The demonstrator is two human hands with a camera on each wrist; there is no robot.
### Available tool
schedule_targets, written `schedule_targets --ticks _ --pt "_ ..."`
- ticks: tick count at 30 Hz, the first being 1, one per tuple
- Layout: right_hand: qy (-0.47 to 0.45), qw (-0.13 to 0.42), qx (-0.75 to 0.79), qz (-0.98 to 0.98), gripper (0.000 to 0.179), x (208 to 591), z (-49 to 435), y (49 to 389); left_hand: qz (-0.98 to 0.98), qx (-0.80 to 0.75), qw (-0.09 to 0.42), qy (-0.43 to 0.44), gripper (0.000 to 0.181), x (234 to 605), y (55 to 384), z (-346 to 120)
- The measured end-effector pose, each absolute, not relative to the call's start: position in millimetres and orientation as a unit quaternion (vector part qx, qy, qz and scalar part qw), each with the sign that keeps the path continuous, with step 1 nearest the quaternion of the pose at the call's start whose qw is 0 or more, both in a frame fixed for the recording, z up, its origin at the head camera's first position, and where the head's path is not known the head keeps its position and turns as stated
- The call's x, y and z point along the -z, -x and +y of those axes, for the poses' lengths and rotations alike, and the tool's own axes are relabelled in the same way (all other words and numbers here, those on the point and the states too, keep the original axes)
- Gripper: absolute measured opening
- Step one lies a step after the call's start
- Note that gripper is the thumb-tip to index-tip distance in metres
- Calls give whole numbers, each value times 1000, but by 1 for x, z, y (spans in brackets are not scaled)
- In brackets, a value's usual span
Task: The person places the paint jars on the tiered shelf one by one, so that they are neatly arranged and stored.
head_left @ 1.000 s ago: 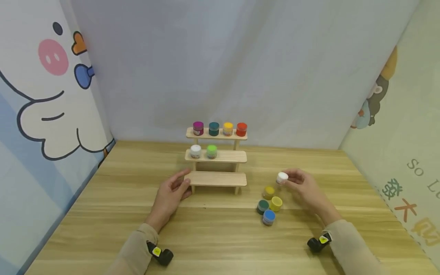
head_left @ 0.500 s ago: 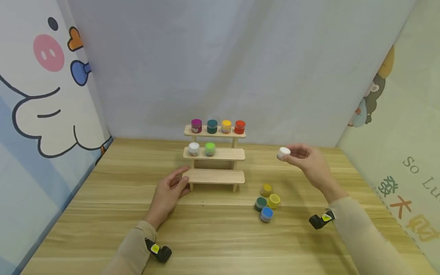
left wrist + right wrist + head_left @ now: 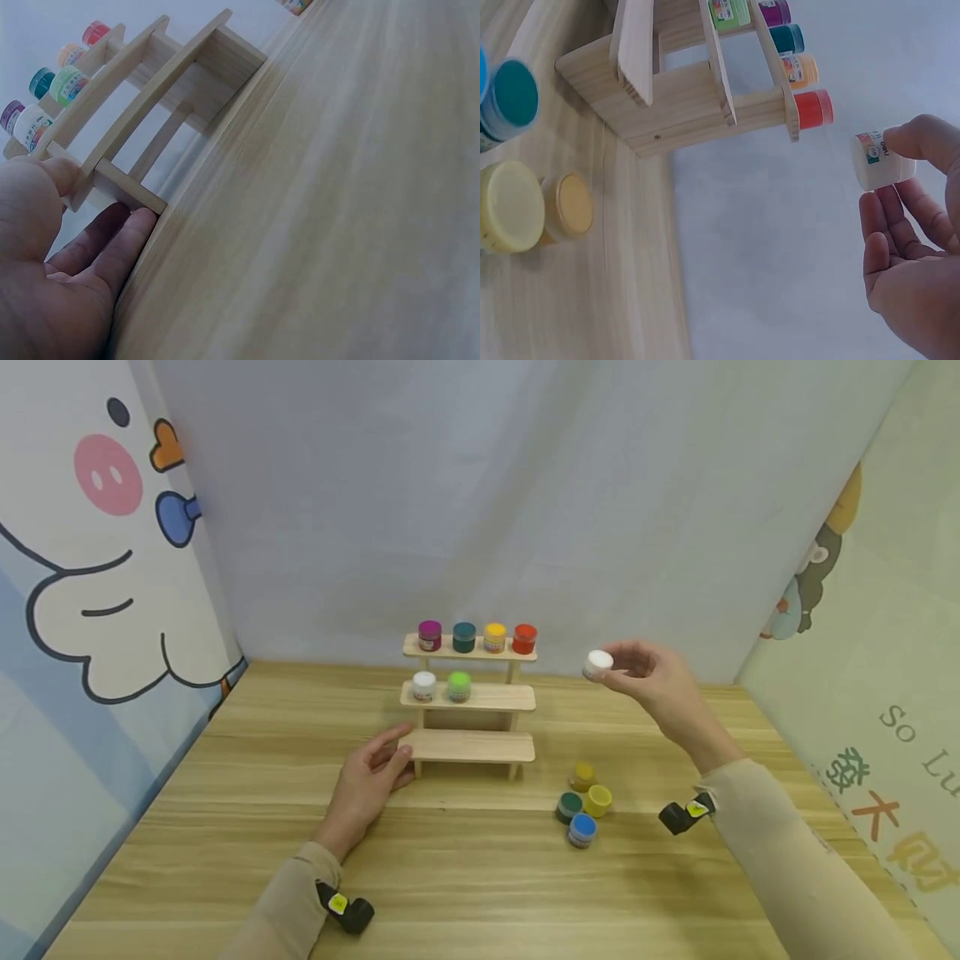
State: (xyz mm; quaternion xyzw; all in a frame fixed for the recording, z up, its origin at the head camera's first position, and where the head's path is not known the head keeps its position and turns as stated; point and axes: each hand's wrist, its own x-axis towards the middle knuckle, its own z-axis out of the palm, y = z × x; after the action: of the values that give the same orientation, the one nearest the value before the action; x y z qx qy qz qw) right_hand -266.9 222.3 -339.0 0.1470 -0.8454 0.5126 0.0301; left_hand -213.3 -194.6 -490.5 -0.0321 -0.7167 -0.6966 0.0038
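Note:
My right hand (image 3: 660,689) pinches a small white paint jar (image 3: 597,665) between thumb and fingers, in the air right of a three-tier wooden display stand (image 3: 468,746). In the right wrist view the label of the white paint jar (image 3: 877,159) shows. My left hand (image 3: 366,785) holds the left end of the lowest tier, thumb on the board and fingertips against the leg (image 3: 129,187). Purple (image 3: 430,636), teal (image 3: 464,637), orange-yellow (image 3: 494,637) and red (image 3: 524,639) jars stand on the top tier. A white jar (image 3: 423,687) and a light green jar (image 3: 459,687) occupy the middle tier's left half.
On the wooden table (image 3: 480,885), right of the stand, sit an ochre jar (image 3: 582,776), a yellow jar (image 3: 597,801), a dark green jar (image 3: 569,807) and a blue jar (image 3: 582,831). A pale cloth (image 3: 360,527) hangs behind; printed panels flank both sides.
The right hand has lifted the white paint jar off the table, upward and away, then slightly left towards the stand. My left hand stays at the stand's lowest tier.

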Motion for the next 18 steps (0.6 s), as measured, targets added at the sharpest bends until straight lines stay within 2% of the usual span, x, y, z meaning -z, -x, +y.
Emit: schedule_targets --ticks 18 --pt "-188 25 -525 -830 40 327 182 277 -713 700 7 30 46 486 209 -194"
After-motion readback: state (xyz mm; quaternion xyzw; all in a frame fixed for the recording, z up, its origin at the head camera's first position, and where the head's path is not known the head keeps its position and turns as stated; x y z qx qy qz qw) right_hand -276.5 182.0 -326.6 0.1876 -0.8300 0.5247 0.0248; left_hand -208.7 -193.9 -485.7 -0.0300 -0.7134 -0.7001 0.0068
